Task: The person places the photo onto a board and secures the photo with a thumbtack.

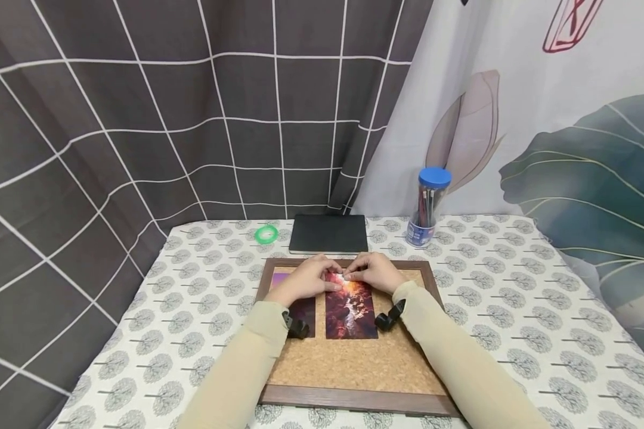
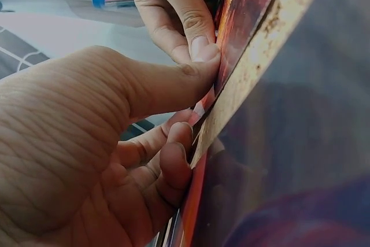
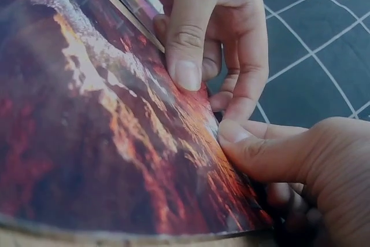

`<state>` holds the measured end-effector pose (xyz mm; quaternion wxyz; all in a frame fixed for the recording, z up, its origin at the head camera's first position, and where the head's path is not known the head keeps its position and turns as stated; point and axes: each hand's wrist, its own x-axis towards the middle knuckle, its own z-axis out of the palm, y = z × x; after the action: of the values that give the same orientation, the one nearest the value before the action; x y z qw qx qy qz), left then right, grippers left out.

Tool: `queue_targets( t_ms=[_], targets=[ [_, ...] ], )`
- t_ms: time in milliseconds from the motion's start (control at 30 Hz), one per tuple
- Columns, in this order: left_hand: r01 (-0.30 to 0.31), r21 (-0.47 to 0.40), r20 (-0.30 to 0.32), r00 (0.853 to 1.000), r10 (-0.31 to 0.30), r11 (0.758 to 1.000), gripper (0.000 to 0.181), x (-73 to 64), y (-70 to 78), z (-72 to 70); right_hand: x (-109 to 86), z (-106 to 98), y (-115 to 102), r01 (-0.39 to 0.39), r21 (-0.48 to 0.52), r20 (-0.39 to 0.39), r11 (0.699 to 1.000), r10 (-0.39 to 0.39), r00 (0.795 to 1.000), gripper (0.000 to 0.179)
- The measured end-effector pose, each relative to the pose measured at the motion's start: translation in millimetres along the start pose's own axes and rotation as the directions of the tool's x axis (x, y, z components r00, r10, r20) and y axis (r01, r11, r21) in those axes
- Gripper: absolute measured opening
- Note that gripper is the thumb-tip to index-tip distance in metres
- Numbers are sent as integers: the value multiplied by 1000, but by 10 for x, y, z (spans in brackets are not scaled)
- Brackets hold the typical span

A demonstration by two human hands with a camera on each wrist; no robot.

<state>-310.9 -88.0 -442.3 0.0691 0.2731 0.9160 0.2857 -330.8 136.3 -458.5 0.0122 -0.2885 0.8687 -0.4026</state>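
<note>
A red and orange photo print (image 1: pixel 351 313) lies on a cork board (image 1: pixel 354 366) with a dark wooden frame. My left hand (image 1: pixel 308 279) pinches its top edge near the left corner, thumb on the picture face. Close beside it, my right hand (image 1: pixel 377 272) pinches the same edge, thumb on the front and curled fingers behind. Between the thumbs, a small pale bit (image 2: pixel 199 110) shows at the edge; its kind is unclear. A second, purple print (image 1: pixel 304 313) lies to the left, partly covered by my left hand and wrist.
Behind the board lies a black notebook-like slab (image 1: pixel 328 233). A green ring (image 1: pixel 266 234), like a tape roll, is left of it. A clear jar of pencils (image 1: pixel 425 205) with a blue lid stands back right. The patterned tablecloth (image 1: pixel 193 322) surrounds the board; curtains hang behind.
</note>
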Motion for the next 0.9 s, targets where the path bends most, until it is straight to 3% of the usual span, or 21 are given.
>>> queue_targets(
  t_ms=[267,900],
  targets=[
    [6,10,-11,1000,-6,1000,33,-5,-6,1,-22,-25,-34,29,-7,26,1000,-29,999,7],
    [11,-1,-12,1000,-11,1000,33,-17,11,-5,-13,-15,-42,-53,-30,10,998,53,999,4]
  ],
)
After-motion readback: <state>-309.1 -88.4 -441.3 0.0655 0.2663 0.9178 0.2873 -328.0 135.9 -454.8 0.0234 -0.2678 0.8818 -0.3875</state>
